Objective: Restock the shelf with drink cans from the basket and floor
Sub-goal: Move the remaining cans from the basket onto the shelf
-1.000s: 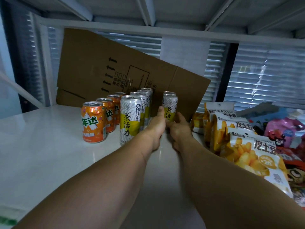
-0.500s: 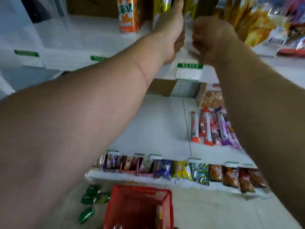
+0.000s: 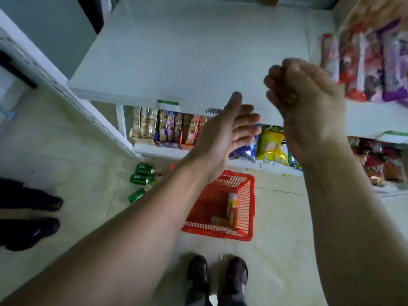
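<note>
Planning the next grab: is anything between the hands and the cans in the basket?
Nothing visible. The left hand and right hand are empty, above the red basket, whose top is open over the cans.

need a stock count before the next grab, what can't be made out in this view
- Green drink cans on the floor: head view, the left forearm covers part of the group, so no sure count.
- Red plastic basket: contents blurred, labels unreadable.
- Purple and red snack packs: motion-blurred, cut by the right edge.
- Right hand: curled fingers hide the palm.
</note>
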